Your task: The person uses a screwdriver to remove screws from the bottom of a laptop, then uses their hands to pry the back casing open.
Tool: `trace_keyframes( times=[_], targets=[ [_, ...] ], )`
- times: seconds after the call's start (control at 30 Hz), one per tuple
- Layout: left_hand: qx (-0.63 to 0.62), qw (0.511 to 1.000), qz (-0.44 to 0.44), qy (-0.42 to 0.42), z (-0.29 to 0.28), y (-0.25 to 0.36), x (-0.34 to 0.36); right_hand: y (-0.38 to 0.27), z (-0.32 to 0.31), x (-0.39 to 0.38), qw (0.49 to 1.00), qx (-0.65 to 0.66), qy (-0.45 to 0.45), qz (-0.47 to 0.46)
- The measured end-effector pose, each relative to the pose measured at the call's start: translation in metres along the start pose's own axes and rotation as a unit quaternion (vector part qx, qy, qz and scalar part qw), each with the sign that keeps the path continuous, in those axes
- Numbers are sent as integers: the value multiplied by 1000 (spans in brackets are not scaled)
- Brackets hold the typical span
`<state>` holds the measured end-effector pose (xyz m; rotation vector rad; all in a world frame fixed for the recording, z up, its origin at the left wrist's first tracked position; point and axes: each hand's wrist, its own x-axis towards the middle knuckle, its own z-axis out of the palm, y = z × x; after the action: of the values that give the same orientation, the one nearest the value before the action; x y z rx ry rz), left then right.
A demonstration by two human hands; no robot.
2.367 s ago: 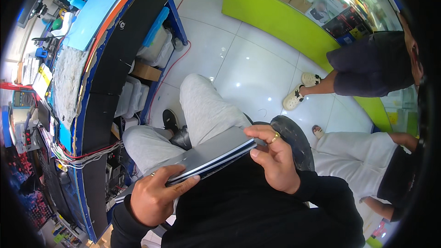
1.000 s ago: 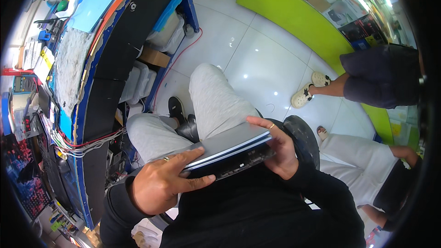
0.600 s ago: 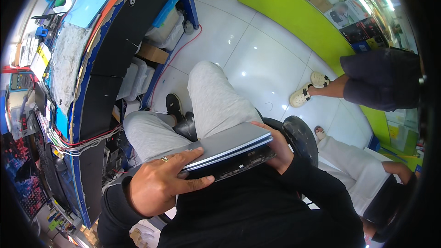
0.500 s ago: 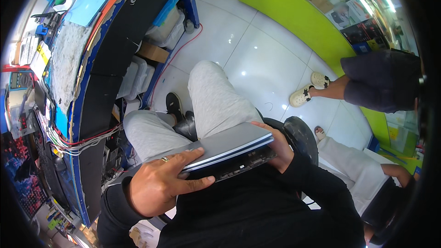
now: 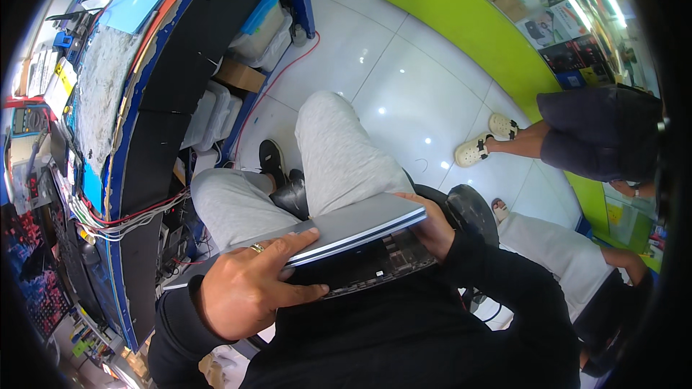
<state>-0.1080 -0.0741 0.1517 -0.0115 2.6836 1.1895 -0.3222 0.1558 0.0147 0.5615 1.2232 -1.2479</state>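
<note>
A grey laptop (image 5: 360, 221) lies across my lap, tilted, with its long edge toward me. Below that edge, a black inner section (image 5: 346, 271) with small fittings shows through a wide gap. My left hand (image 5: 249, 284) grips the left part, its fingers on the grey top and its thumb on the black section's near rim. At the other end, my right hand (image 5: 435, 227) is wrapped round the laptop's right side; some of its fingers are hidden beneath. Grey trousers (image 5: 346, 151) on my legs support the laptop.
To the left stands a blue-edged workbench (image 5: 108, 94) with tools, cables and a multimeter (image 5: 29, 121). Plastic boxes (image 5: 209, 119) sit on its lower shelf. A red cable (image 5: 277, 75) runs along the tiled floor. Two people are at the right, beside a lime-green counter (image 5: 461, 18).
The gap between the grey part and the black section has widened, showing more of the inside. My left thumb has shifted slightly left along the black rim; both hands keep their hold.
</note>
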Motion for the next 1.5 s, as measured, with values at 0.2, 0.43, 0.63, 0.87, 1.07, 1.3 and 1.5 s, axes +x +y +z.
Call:
trace_keyframes(
  times=[0.2,0.43,0.63,0.87,1.07,1.3,1.5],
  targets=[
    [-29,999,6,13,-5,-8,1,1,-9,2,991,-129,29,-18],
    [-32,999,14,-3,-18,-22,11,1,-27,-2,841,-412,-72,-342],
    [-197,970,-135,45,-31,-44,12,-16,-10,-5,759,-481,-134,-418],
    [-108,963,-213,-126,-68,-162,55,-24,27,42,764,-506,2,-400],
    [-244,945,-162,-148,-28,-257,61,-26,38,71,720,-542,-16,-433],
    [-162,975,-142,-59,15,-278,33,-24,37,90,724,-575,8,-381],
    [10,926,-356,124,20,-218,-50,-23,34,95,768,-534,-29,-353]
  ],
)
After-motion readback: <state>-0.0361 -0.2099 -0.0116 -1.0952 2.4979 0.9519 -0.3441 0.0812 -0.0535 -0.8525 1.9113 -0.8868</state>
